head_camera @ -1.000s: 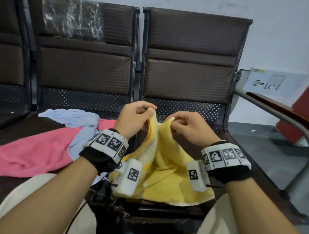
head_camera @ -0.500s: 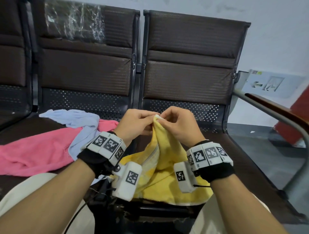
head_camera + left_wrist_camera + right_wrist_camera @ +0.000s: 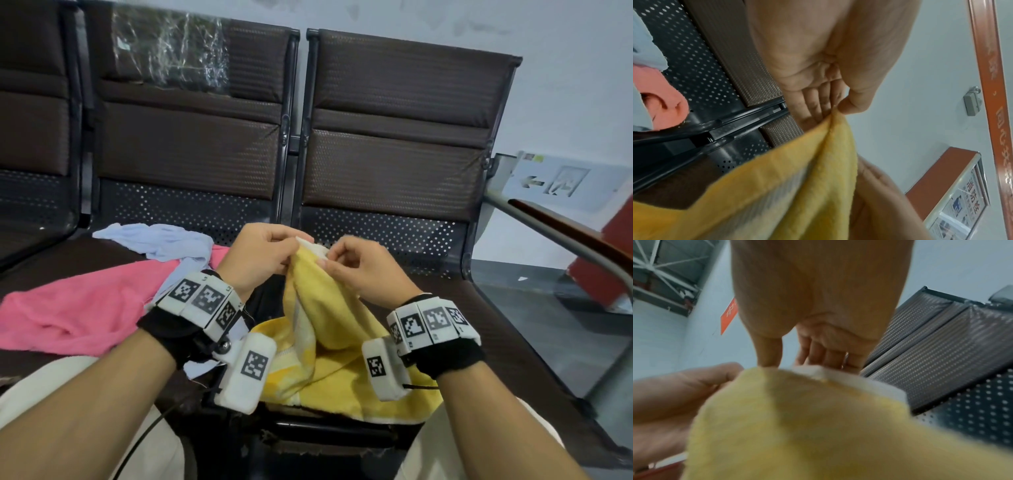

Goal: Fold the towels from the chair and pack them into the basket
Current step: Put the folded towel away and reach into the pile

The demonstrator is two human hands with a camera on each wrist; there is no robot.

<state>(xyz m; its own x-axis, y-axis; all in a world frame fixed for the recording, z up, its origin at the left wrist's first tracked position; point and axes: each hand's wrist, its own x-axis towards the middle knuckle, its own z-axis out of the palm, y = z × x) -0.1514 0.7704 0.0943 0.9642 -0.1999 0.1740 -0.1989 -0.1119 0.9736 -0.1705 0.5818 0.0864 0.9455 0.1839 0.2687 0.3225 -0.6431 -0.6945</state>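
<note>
On the right chair seat (image 3: 513,342), one yellow towel (image 3: 329,342) with a white edge rises to a peak. Left hand (image 3: 263,260) and right hand (image 3: 363,270) both pinch that peak, close together. Bare seat lies rightward; one pink towel (image 3: 78,315) and one pale blue towel (image 3: 161,240) lie left.

The yellow towel (image 3: 337,329) is fluffy terry cloth with a smooth white band at its edge; the pink towel (image 3: 78,315) is nappy cloth and the blue towel (image 3: 161,241) thinner and crumpled. The chairs (image 3: 394,144) have matt woven-textured brown pads on dark perforated metal. Glossy crinkled plastic wrap (image 3: 171,51) covers one backrest.
</note>
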